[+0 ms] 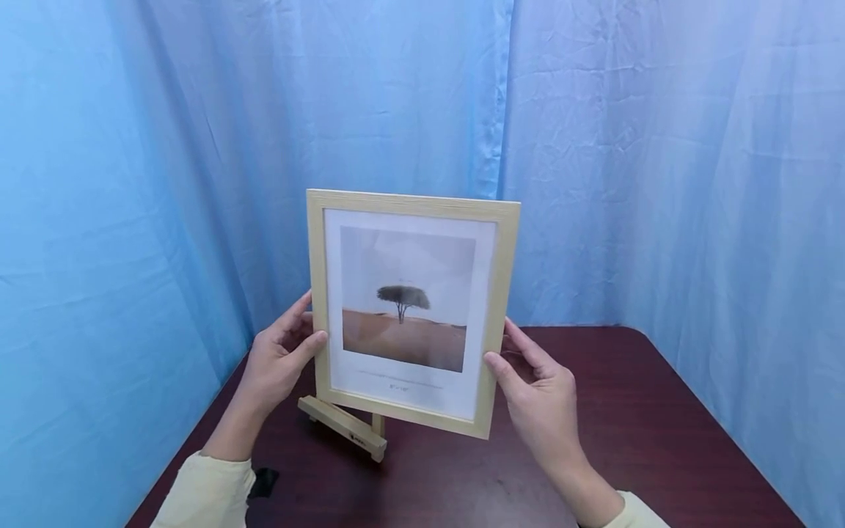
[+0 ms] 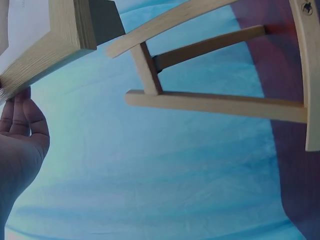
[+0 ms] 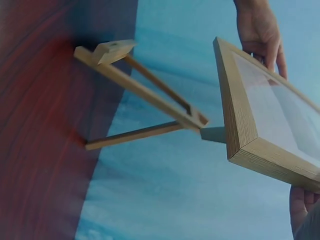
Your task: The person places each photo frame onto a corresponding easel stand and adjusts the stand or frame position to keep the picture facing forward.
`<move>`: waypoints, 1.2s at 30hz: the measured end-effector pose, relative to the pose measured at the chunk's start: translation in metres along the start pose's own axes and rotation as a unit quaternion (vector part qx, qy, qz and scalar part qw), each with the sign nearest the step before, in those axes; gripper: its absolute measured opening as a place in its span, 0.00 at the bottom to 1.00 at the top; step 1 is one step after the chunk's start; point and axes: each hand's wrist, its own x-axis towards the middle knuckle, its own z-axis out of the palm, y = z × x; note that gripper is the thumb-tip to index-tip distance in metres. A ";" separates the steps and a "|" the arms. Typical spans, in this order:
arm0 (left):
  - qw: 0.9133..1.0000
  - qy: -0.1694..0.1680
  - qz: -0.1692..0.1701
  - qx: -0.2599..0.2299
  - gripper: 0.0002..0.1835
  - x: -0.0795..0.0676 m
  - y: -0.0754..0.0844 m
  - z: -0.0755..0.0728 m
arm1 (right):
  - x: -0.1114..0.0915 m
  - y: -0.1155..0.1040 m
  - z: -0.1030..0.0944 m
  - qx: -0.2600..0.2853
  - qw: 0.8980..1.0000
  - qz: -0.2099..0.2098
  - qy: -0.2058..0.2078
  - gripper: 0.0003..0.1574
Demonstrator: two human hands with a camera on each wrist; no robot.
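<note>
Both hands hold up a pale wooden picture frame [image 1: 405,341] showing a tree on brown ground, one hand at each side. The left hand [image 1: 277,363] grips the left edge, thumb on the front and fingers behind. On the right edge the right hand [image 1: 544,400] does the same, its thumb on the front border. Behind and below the frame stands a small wooden easel [image 1: 342,427], mostly hidden in the head view; the left wrist view shows the easel's bars [image 2: 215,104]. A grey flap [image 3: 214,134] sticks out from the frame's back towards the easel top.
The easel stands on a dark reddish-brown table [image 1: 634,425] with a rounded far corner. Light blue curtains [image 1: 396,95] hang around it at the back and both sides. Beside the left sleeve [image 1: 205,491] is a small black object [image 1: 264,482].
</note>
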 end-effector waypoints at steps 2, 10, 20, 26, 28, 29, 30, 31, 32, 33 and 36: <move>1.000 0.003 0.009 -0.005 0.34 -0.001 0.004 -0.004 | -0.002 -0.006 0.001 0.002 1.000 0.005 -0.002 0.32; 1.000 0.014 0.013 -0.024 0.33 0.001 0.012 -0.028 | 0.000 -0.012 0.021 0.021 1.000 -0.005 -0.011 0.31; 0.998 -0.014 -0.059 -0.012 0.32 -0.002 -0.051 -0.049 | -0.006 0.048 0.077 0.032 0.999 0.016 -0.025 0.30; 0.995 -0.004 -0.094 -0.026 0.31 -0.004 -0.086 -0.051 | -0.016 0.072 0.100 0.033 0.999 0.009 -0.031 0.31; 0.993 0.001 -0.112 -0.029 0.31 -0.004 -0.095 -0.051 | -0.019 0.078 0.106 0.027 0.999 0.016 -0.030 0.31; 0.992 0.003 -0.120 -0.027 0.31 -0.004 -0.100 -0.051 | -0.020 0.081 0.109 0.023 0.999 0.020 -0.028 0.31; 0.991 0.005 -0.128 -0.025 0.31 -0.004 -0.104 -0.051 | -0.022 0.084 0.112 0.018 0.999 0.024 -0.026 0.31; 0.991 0.005 -0.135 -0.023 0.31 -0.003 -0.108 -0.050 | -0.023 0.087 0.115 0.014 0.999 0.027 -0.022 0.31; 0.990 0.005 -0.142 -0.022 0.31 -0.003 -0.112 -0.050 | -0.024 0.091 0.118 0.012 0.999 0.032 -0.019 0.31; 0.989 0.006 -0.149 -0.021 0.31 -0.003 -0.115 -0.050 | -0.025 0.093 0.121 0.008 0.999 0.035 -0.015 0.31; 0.986 0.005 -0.167 -0.020 0.31 -0.003 -0.125 -0.048 | -0.029 0.102 0.129 0.003 0.999 0.037 -0.007 0.31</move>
